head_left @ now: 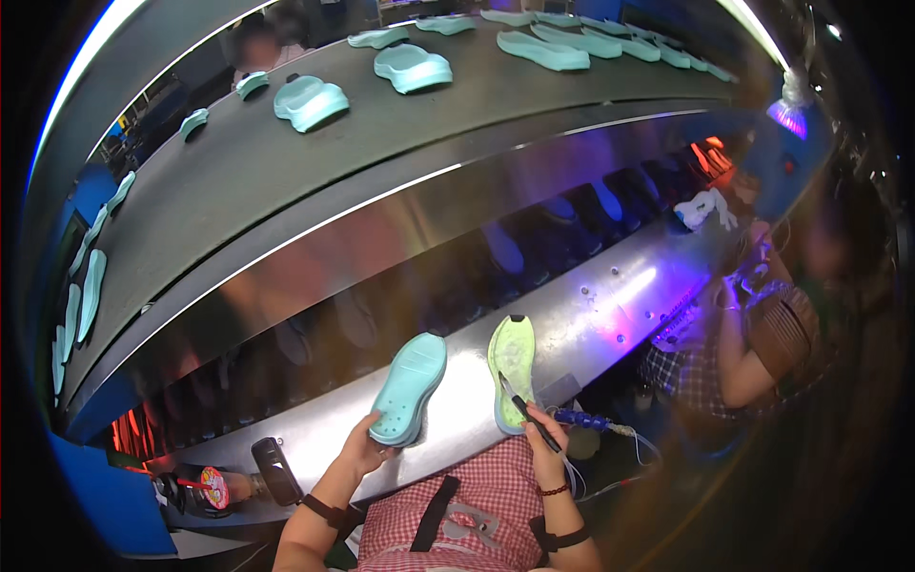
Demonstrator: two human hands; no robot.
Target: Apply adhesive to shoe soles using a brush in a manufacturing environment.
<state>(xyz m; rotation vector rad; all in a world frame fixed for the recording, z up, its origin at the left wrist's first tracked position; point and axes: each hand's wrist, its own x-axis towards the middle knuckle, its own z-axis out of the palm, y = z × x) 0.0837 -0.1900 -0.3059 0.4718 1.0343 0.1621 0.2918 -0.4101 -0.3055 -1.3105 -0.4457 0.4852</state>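
Observation:
My left hand (360,450) grips the near end of a teal shoe sole (411,386), which lies tilted over the metal ledge with a row of small holes at its near end. My right hand (549,446) is closed around a slim black pen-like tool (542,432). Its thin tip reaches over a yellow-green sole (515,351) with a pale bluish edge and a dark patch at its far end. Whether the tip touches that sole I cannot tell. The yellow-green sole rests on the ledge, right of the teal one.
Beyond the ledge, a dark conveyor belt (238,181) carries several teal soles (310,103). Under it, a slot holds soles in dim light, with red glows at both ends. A lidded cup (215,488) and a dark case (275,472) stand left. Another person (753,334) works at right.

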